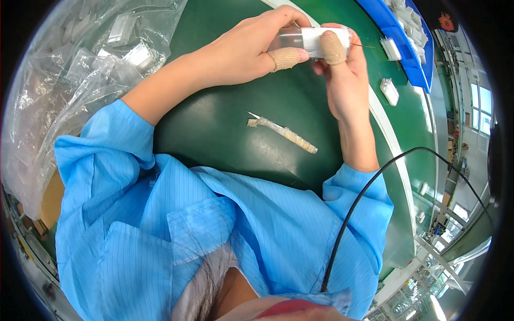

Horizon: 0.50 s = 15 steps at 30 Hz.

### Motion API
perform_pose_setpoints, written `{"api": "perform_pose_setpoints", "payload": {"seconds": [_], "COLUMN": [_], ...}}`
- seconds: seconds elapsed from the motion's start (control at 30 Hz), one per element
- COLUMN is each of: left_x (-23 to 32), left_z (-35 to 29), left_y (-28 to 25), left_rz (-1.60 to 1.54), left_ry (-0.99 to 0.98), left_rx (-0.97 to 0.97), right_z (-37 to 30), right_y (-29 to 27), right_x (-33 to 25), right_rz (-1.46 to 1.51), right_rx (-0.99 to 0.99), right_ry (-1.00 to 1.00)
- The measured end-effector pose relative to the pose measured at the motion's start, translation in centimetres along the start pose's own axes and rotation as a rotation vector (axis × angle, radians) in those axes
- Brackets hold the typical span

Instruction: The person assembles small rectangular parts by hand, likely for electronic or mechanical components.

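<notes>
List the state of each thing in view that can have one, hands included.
Left hand: closed on the case, thumb wrapped.
Right hand: holding the case's other end, thumb wrapped.
Clear-and-white case: held up; open or shut, cannot tell.
Taped tool: lying down, tip bare.
Plastic bag: crumpled, pieces inside.
Blue bin: holding white pieces.
</notes>
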<state>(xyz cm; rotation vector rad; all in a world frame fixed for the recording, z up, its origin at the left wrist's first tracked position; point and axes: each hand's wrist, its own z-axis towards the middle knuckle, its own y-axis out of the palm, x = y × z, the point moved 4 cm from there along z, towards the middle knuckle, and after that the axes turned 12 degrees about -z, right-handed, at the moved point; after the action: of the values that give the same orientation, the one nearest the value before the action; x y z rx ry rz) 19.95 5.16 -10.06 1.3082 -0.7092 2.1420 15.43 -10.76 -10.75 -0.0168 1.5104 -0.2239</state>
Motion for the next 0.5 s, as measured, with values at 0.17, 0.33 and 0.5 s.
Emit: {"api": "perform_pose_setpoints", "payload": {"seconds": [0.17,0.33,0.5], "left_x": [1.1,1.7,2.9], "left_z": [0.0,-0.4,-0.2], "left_y": [0.3,1.0,1.2], "left_rz": [-0.772,-0.330,-0.436], "left_ry": [-0.050,0.152,0.067], "left_rx": [-0.117,-0.031,-0.063], "right_z": [0.5,-1.2,-0.5], "right_y": [0.0,2.2,1.0], "right_x": [0.2,-0.3,2.8], "right_rz": [0.461,0.656,0.731], "right_rx": [-0.316,-0.159,-0.295], "right_ry": [0.193,0.265,0.232]}}
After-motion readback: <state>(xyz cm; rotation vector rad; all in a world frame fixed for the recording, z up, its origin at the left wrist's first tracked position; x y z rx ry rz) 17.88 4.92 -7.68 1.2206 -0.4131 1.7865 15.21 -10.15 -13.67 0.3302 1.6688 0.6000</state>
